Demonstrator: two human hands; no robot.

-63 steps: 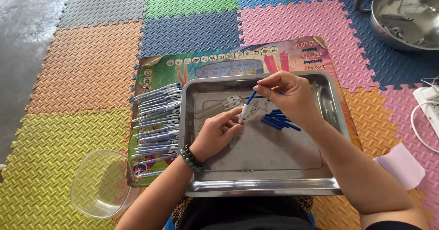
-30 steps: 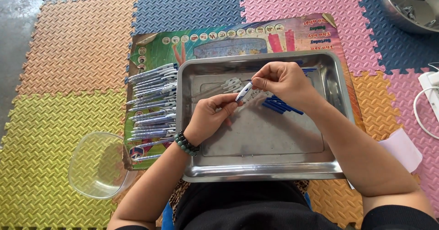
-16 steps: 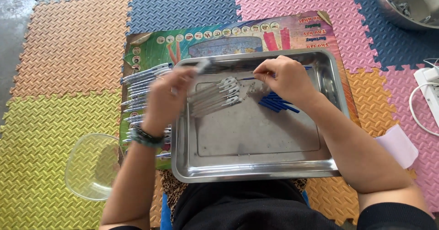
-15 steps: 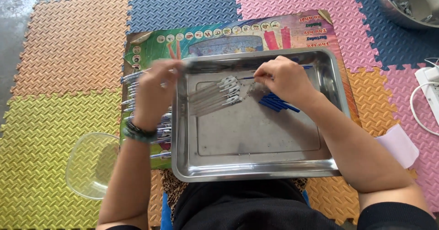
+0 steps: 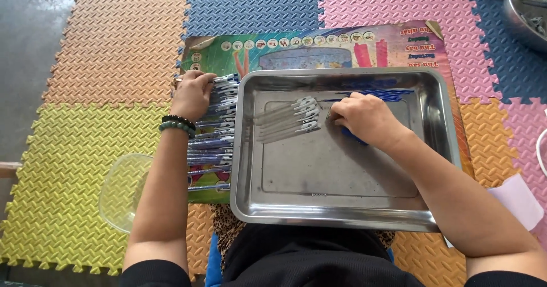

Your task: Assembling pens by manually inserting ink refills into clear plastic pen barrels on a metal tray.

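Left of the one steel tray [image 5: 342, 207], the left hand [image 5: 192, 93] presses closed fingers on a row of roughly ten finished pens [image 5: 213, 133]. Inside, four clear barrels [image 5: 288, 119] lie beside the right hand [image 5: 364, 119], curled over blue refills [image 5: 376, 95].

Black sleeves, beaded bracelets [image 5: 178, 123], leopard-print garment [image 5: 225, 238]

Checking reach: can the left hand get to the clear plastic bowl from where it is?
Probably yes. The left hand rests on the row of pens; the clear plastic bowl sits open on the mat beside that forearm, nothing between.
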